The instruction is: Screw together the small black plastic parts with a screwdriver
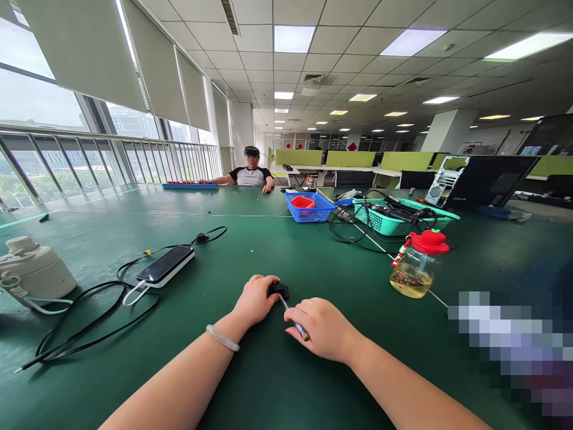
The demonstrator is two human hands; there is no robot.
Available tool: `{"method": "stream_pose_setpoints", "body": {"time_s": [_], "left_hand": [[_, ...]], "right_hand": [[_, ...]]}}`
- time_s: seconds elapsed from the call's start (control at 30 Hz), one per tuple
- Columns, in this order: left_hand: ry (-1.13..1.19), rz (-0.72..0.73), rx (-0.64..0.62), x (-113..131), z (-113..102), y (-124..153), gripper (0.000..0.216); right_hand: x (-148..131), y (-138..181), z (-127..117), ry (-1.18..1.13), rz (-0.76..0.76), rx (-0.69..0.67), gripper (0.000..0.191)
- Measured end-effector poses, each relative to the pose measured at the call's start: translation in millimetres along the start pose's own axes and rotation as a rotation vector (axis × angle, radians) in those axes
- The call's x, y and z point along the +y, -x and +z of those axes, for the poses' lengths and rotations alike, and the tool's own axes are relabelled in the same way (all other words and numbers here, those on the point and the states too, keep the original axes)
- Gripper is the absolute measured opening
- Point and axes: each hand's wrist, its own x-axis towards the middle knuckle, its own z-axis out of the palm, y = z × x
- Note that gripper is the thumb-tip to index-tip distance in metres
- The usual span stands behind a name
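Left hand (256,300) steadying small black part (278,291), right hand (323,328) gripping screwdriver (293,318) (tip on part)

Matt green table mat (277,382), glossy black phone screen (165,263), clear glass jar (414,272) with red plastic lid.

Bare mat (286,251) straight ahead — cables (101,286) left, jar (414,272) right

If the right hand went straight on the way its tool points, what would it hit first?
Most likely the small black part that the left hand pins on the green table: the screwdriver in the right hand has its tip at or very near it.
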Motion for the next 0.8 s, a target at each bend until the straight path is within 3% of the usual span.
{"method": "stream_pose_setpoints", "body": {"time_s": [0.2,0.5,0.8], "left_hand": [[-0.010,0.002,-0.005,-0.7,-0.3,-0.1,0.040],[0.015,-0.007,-0.020,-1.0,-0.6,-0.7,0.040],[0.027,-0.017,-0.010,0.3,-0.8,-0.7,0.036]], "right_hand": [[-0.9,1.8,-1.3,0.021,0.019,-0.004,0.013],[3.2,1.9,0.7,0.047,-0.069,0.205,0.016],[2.7,0.9,0.3,0.080,-0.004,0.354,0.011]]}}
